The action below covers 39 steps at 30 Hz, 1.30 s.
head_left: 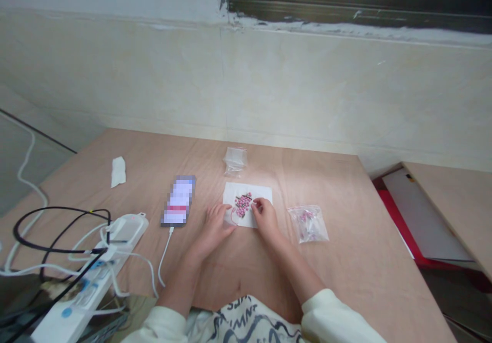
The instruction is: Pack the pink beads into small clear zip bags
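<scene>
A white card (234, 194) lies flat on the wooden table (338, 220), with a cluster of pink and dark beads (243, 204) on it. My right hand (265, 219) rests at the cluster's right side, its fingertips bunched against the card. Whether they pinch something small is hidden. My left hand (216, 226) lies at the card's lower left corner, fingers touching the edge and holding nothing. A thin red thread (232, 216) curves beside it. To the right of my right hand sits a clear plastic bag (308, 223) with pink pieces inside. A crumpled clear bag (234, 161) lies beyond the card.
A phone (179, 201) with a white charging cable (164, 256) and a folded tissue (118, 172) lie to the left. A white power strip (103, 266) with tangled black and white cables sits at the left table edge. A wall stands behind; a red-edged board lies right.
</scene>
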Each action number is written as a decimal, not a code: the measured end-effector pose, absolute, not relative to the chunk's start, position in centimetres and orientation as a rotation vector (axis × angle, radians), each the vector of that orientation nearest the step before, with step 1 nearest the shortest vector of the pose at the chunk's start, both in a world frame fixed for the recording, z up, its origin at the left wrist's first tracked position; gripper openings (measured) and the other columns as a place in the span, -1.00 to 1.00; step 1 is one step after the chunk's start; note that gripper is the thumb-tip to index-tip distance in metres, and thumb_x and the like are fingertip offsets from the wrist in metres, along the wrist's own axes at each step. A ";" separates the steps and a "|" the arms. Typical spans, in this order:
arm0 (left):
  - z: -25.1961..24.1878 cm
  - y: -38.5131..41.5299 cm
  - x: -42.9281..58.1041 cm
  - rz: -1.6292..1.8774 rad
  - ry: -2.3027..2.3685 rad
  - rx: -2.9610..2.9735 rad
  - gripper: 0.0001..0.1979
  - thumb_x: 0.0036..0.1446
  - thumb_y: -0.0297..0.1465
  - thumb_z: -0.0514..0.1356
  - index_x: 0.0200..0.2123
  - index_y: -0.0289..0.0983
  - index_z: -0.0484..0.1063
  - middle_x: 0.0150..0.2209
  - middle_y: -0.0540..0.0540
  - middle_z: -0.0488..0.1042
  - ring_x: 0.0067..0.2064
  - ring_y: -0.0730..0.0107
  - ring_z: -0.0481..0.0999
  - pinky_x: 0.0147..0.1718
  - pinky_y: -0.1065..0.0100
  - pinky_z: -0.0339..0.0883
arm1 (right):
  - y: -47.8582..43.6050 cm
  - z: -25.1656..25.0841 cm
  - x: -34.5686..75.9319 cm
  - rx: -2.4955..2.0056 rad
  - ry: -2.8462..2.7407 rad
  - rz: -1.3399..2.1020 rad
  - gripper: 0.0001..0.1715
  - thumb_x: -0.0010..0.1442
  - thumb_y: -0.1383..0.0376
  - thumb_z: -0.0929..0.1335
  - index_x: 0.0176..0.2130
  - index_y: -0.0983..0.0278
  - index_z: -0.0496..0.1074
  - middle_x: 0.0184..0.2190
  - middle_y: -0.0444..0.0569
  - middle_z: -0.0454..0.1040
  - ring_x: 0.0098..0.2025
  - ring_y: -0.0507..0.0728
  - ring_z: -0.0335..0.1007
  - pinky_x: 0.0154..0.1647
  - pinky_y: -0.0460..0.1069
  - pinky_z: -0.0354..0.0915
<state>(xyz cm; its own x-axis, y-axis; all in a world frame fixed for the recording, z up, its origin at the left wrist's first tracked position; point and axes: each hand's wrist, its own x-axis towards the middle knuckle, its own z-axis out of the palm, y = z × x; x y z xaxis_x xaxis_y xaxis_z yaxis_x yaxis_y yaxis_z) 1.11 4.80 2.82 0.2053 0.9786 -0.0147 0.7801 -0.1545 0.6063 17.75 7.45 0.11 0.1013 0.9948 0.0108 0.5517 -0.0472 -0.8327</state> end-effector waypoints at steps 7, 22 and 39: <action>2.6 5.2 0.8 0.560 1.628 1.982 -0.56 -0.21 -0.40 0.21 -0.18 -0.27 0.22 -0.12 -0.17 0.29 0.02 0.13 0.19 0.02 0.08 -0.08 | 9.4 0.2 17.4 -1.749 -1.668 0.746 -0.88 -0.02 0.39 0.23 -0.40 0.31 0.33 -0.41 0.01 0.35 -0.37 0.09 0.26 -0.35 -0.05 0.17; 2.5 6.4 2.0 0.611 1.616 1.989 -0.59 -0.19 -0.39 0.19 -0.19 -0.27 0.21 -0.17 -0.15 0.31 -0.04 0.15 0.23 -0.03 0.09 0.01 | 8.1 2.9 17.0 -1.504 -1.648 0.919 -0.93 -0.04 0.37 0.27 -0.44 0.30 0.35 -0.47 -0.05 0.35 -0.41 0.07 0.24 -0.35 -0.04 0.19; 6.5 4.0 1.0 0.817 1.343 1.383 -0.78 -0.01 -0.29 0.05 -0.31 -0.30 0.27 -0.35 -0.03 0.37 -0.27 0.39 0.40 -0.26 0.32 0.30 | 3.5 5.3 17.5 -1.363 -1.430 1.103 -0.88 0.00 0.31 0.26 -0.40 0.29 0.36 -0.44 -0.05 0.42 -0.38 0.06 0.31 -0.38 -0.06 0.22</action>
<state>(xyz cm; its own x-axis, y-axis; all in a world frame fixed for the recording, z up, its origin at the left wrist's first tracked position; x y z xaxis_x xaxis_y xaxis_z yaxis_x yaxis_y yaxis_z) 1.00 4.02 6.54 0.1544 0.9734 -0.1694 0.2974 0.1177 0.9475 17.49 3.53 5.32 -0.0437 0.9990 0.0053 0.2485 0.0160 -0.9685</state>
